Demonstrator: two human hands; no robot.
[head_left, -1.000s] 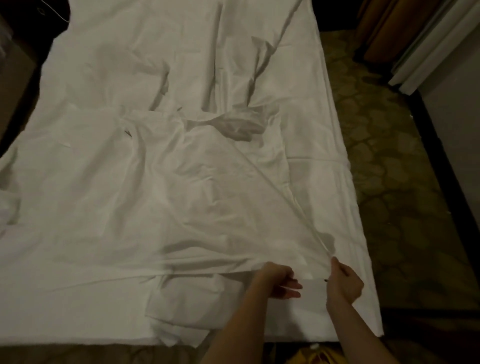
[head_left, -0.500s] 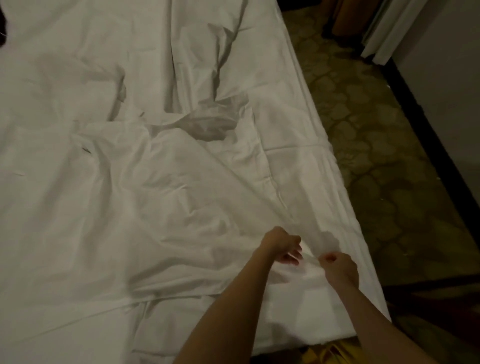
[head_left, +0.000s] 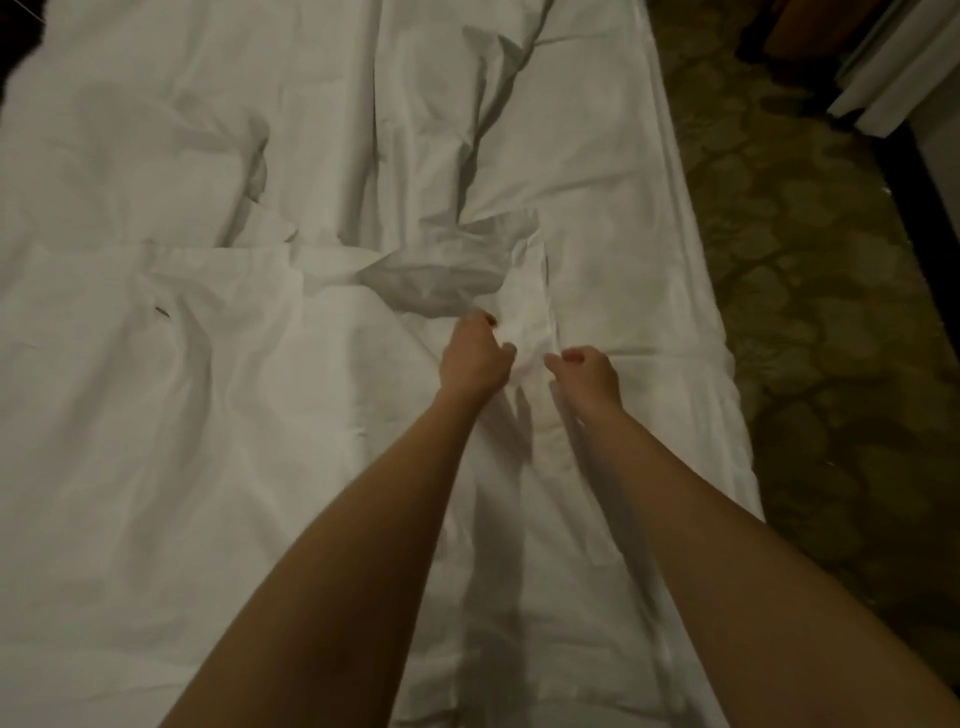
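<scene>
Spreading step: left hand (head_left: 475, 358) and right hand (head_left: 587, 371), fingers curled, each pinch the white sheet (head_left: 208, 415) (raised fold between them); next probably needs an even, level pull toward the far end.

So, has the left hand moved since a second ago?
Yes. The left hand moved forward up the bed, now right beside the crumpled fold.

We stretch both bare arms forward, left hand (head_left: 475, 358) and right hand (head_left: 587, 374) close together, fingers curled tight.

Dim light, patterned olive carpet (head_left: 810, 322), dark baseboard (head_left: 915, 208)
</scene>
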